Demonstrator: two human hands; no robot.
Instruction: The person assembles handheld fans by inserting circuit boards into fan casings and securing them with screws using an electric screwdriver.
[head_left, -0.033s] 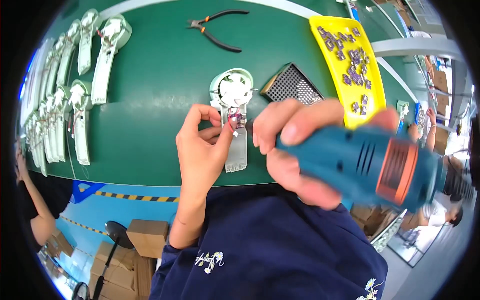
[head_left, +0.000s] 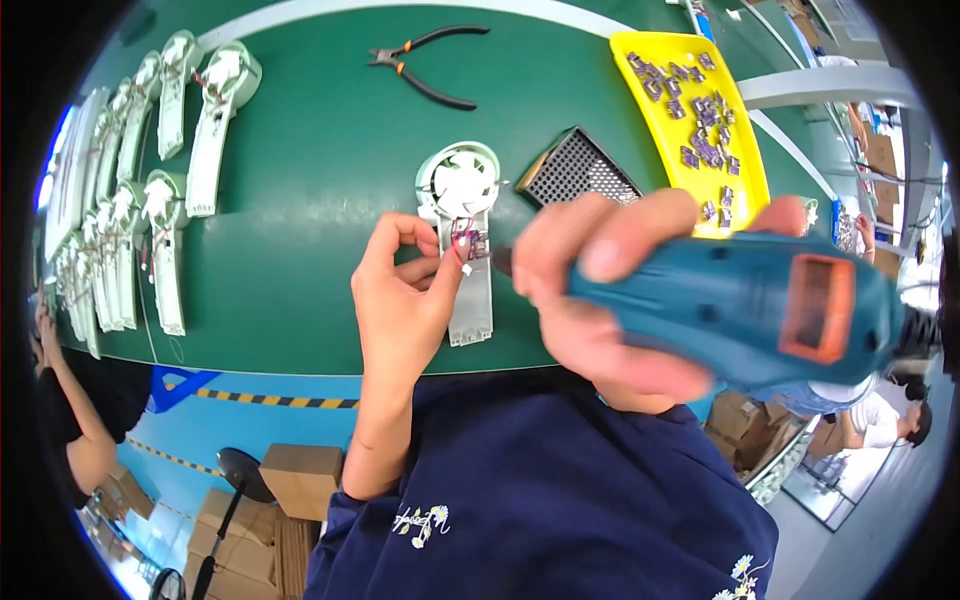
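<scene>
A pale green handheld fan half (head_left: 466, 183) lies on the green table before me, its white blades up and its handle shell (head_left: 472, 315) toward me. In the handle sits a small purple circuit board (head_left: 476, 244) with red wires and a white plug. My left hand (head_left: 400, 305) is closed at the board's left edge, thumb tip against it. My right hand (head_left: 610, 290) wraps round a teal electric screwdriver (head_left: 735, 310) with an orange-framed panel. Its dark nose points at the board from the right, a little apart from it; the bit's end is hard to make out.
Dark-handled cutting pliers (head_left: 430, 66) lie beyond the fan. A black perforated box (head_left: 582, 172) and a yellow tray (head_left: 748, 150) of small circuit boards stand at the right. More fan halves (head_left: 168, 250) fill the left side. Another person's arm (head_left: 85, 415) shows at far left.
The screwdriver and my right hand have shifted slightly right and up. The whole view has moved a little; my left hand stays at the board.
</scene>
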